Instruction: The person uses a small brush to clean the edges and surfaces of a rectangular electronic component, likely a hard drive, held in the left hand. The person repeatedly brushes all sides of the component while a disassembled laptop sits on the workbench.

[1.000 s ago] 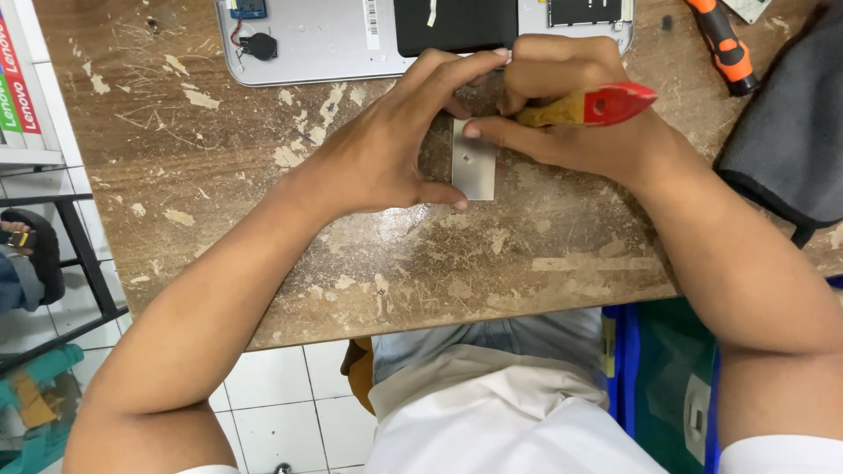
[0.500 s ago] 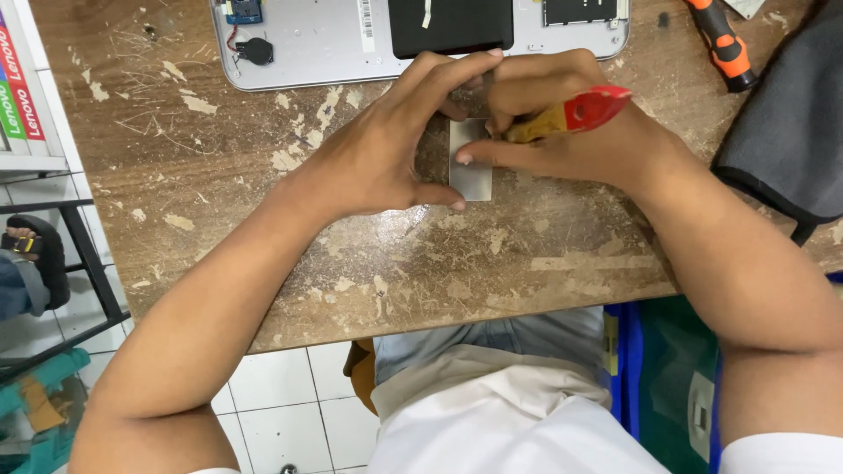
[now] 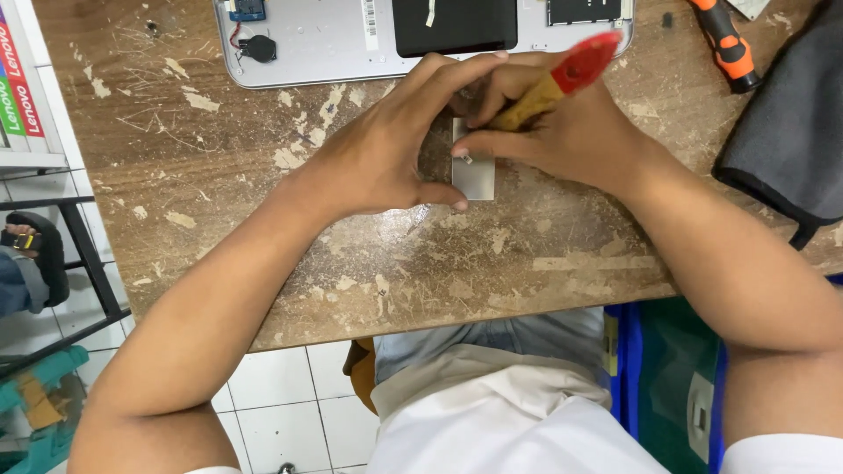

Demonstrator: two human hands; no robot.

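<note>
Both hands meet over a small metal plate (image 3: 474,175): left hand (image 3: 386,154) pinches it, right hand (image 3: 562,132) grips a red-tipped tool (image 3: 562,79)

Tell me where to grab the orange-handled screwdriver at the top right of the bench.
Grip the orange screwdriver around its thick ribbed handle, coming from above. It lies flat and free on the wooden bench, tip end out of frame, so the handle is probably the only reachable part.
</note>
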